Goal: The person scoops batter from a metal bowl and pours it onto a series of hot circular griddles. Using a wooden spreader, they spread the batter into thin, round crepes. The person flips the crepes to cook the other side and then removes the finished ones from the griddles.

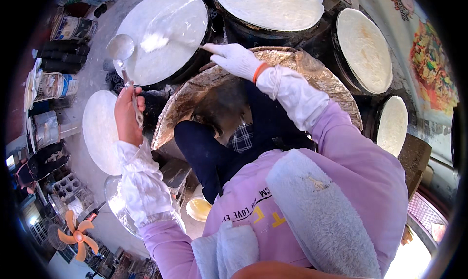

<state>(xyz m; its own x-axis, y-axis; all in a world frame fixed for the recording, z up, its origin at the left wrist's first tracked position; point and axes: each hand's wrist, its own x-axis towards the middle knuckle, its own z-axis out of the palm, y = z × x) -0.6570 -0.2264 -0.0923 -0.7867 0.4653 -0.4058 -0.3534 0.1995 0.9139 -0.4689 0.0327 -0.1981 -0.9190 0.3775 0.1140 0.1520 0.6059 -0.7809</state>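
Note:
My bare left hand (129,114) is closed on the handle of a metal ladle (120,48), whose bowl is over the left part of a large round griddle (180,23) coated in white, with a brighter white patch near its middle. My right hand (236,60), in a white glove with an orange band at the wrist, is at that griddle's right rim, fingers closed on a thin light thing that I cannot make out. Below it, a crinkled foil-covered ring (329,81) curves around my legs.
More white-coated griddles stand at top (268,3), right (363,50), far right (392,125) and left (97,133). A metal bowl (119,201) and a yellowish container (197,208) sit low. An orange-bladed fan (78,236) and stacked clutter (68,28) line the left side.

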